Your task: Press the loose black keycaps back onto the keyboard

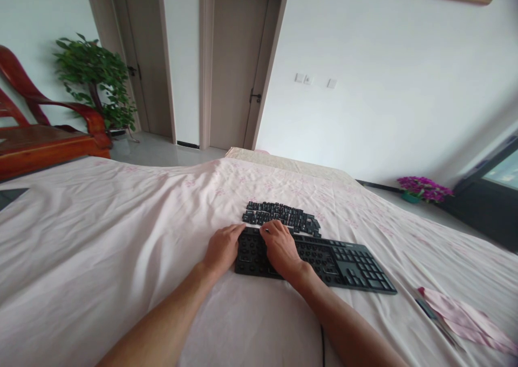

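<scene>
One keyboard under two hands, left hand, right hand; one keycap pile.

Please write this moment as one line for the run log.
left hand: grips keyboard left end | right hand: on keyboard, fingers near loose keycaps | surface: pink sheet

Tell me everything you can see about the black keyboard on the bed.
The keyboard is black, looks plastic, and lies flat on the pink sheet, running obliquely from left to lower right. Its main section has empty sockets; the right-hand keys remain in place. Loose keycaps lie in rows just behind it. The left hand rests at its left end, and the right hand lies on top of it.
</scene>
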`<state>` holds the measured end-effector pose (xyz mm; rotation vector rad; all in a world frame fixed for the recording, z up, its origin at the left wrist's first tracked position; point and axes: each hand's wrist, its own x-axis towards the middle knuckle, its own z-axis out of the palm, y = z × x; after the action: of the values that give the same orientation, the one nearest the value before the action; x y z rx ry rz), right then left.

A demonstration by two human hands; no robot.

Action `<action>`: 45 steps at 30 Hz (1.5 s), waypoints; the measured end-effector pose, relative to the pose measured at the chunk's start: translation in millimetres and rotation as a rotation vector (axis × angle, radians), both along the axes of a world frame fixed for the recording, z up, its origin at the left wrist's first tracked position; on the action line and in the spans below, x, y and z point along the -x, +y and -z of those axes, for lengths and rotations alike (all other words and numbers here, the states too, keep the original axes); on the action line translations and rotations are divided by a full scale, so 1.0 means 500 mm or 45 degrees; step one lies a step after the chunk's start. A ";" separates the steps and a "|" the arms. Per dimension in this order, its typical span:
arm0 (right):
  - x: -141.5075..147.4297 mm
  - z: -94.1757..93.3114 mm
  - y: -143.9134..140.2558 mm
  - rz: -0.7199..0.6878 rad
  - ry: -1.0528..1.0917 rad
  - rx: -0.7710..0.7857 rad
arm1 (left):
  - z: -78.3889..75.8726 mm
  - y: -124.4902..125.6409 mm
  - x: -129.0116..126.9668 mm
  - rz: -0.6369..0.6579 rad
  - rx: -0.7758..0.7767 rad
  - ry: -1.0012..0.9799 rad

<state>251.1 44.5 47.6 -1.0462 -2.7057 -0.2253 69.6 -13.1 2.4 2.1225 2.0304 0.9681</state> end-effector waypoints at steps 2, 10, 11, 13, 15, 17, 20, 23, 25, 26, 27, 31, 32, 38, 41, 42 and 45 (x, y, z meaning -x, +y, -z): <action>0.003 0.000 -0.008 0.010 -0.030 -0.002 | -0.001 -0.001 -0.001 0.006 -0.003 0.004; -0.013 0.008 0.005 -0.011 0.129 0.105 | -0.003 0.001 -0.002 0.004 0.000 0.003; -0.018 0.010 0.010 -0.015 0.183 0.128 | -0.004 0.001 -0.002 -0.001 0.007 -0.003; -0.028 0.014 0.022 -0.006 0.294 0.166 | -0.005 0.000 -0.002 -0.010 0.027 -0.016; -0.037 0.016 0.035 0.031 0.390 0.177 | -0.008 -0.001 -0.002 -0.012 0.042 -0.027; -0.046 0.014 0.051 0.088 0.449 0.154 | -0.010 -0.002 -0.002 -0.004 0.045 -0.032; -0.057 0.003 0.082 0.173 0.456 0.112 | -0.010 -0.002 -0.001 -0.004 0.043 -0.037; -0.061 -0.013 0.125 0.227 0.394 0.098 | -0.007 0.000 -0.001 -0.009 0.041 -0.045; -0.059 -0.020 0.160 0.272 0.345 0.113 | -0.007 0.001 -0.001 -0.012 0.042 -0.046; -0.055 -0.023 0.178 0.298 0.311 0.135 | -0.008 0.001 -0.002 -0.013 0.044 -0.046; -0.051 -0.024 0.195 0.328 0.272 0.159 | -0.009 0.001 -0.002 -0.014 0.046 -0.045; -0.028 -0.022 0.249 0.379 0.165 0.201 | -0.013 0.001 -0.002 -0.009 0.065 -0.040; -0.022 -0.021 0.258 0.374 0.155 0.201 | -0.013 0.002 -0.002 -0.011 0.069 -0.040; 0.018 -0.016 0.292 0.342 0.099 0.210 | -0.006 0.006 0.001 -0.013 0.088 -0.062; 0.034 -0.014 0.303 0.334 0.065 0.215 | -0.005 0.008 0.002 -0.007 0.078 -0.069; 0.039 -0.014 0.307 0.334 0.053 0.216 | -0.006 0.008 0.002 -0.005 0.072 -0.069; 0.050 -0.014 0.316 0.338 0.018 0.216 | -0.009 0.006 0.001 -0.005 0.064 -0.070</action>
<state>226.3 202.3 54.5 -1.4503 -2.6034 -0.0318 69.1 -9.9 7.1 2.0444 2.0126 0.9540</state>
